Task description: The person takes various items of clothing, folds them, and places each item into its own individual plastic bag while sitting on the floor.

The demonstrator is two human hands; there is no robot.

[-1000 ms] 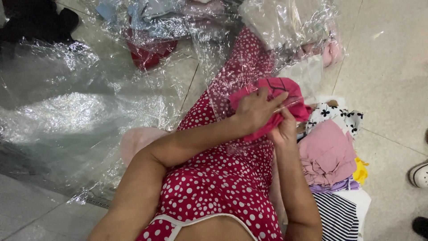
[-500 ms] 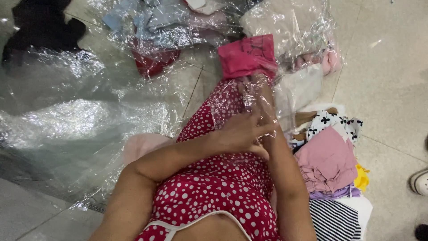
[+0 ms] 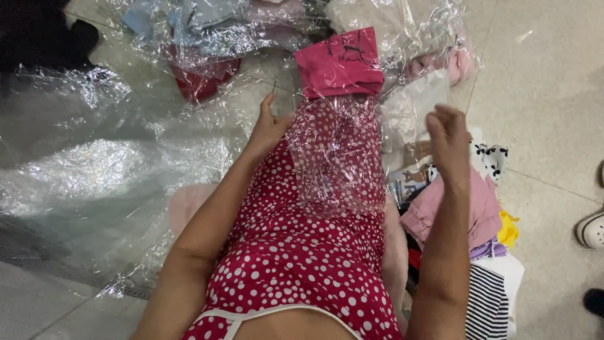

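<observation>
- A wide sheet of crinkled clear plastic film (image 3: 107,170) covers the pale tiled floor (image 3: 547,94) from nine o'clock up to eleven.
- The person sits in a red dress with white polka dots (image 3: 302,264), which fills the middle down to six o'clock.
- A clear plastic bag (image 3: 340,151) lies along the lap, running toward twelve o'clock.
- A heap of folded clothes (image 3: 459,208), pink, floral, yellow and black-and-white striped, sits at four o'clock, just beside the right arm.
- More bagged garments (image 3: 207,31), blue and dark red, lie at eleven o'clock under film.
- The folded bright pink garment with a dark drawing (image 3: 340,63) sits at twelve o'clock, at the far end of the bag; whether it is inside I cannot tell.
- The left hand (image 3: 267,126) is at the bag's ten o'clock edge, fingers together and pointing up, touching the film.
- The right hand (image 3: 448,135) is raised at two o'clock, fingers curled loosely inward, apart from the bag; whether it pinches any film I cannot tell.
- A white shoe (image 3: 591,230) shows at three o'clock.
</observation>
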